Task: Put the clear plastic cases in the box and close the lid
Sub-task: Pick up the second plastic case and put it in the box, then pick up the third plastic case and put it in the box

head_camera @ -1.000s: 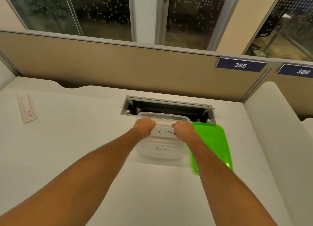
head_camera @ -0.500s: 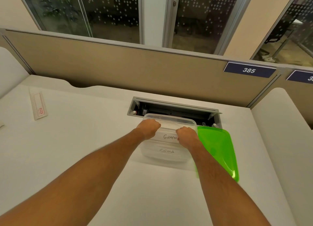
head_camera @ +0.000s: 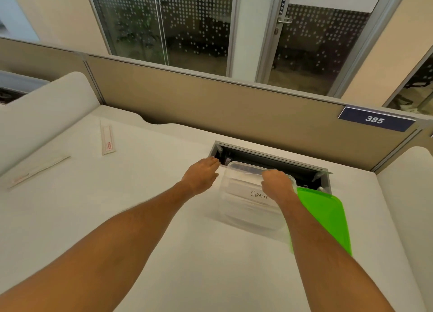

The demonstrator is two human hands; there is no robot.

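Curled over the far rim of the clear box [head_camera: 248, 208] labelled GIRAFFE, my right hand [head_camera: 276, 184] holds it on the desk [head_camera: 145, 218] while my left hand [head_camera: 200, 174] hovers relaxed beside it; two clear plastic cases [head_camera: 108, 140] lie well apart to the left, so fetching them comes next, then the green lid [head_camera: 324, 218].

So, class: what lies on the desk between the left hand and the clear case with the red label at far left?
In the head view, only bare white desk separates the left hand from that clear case.
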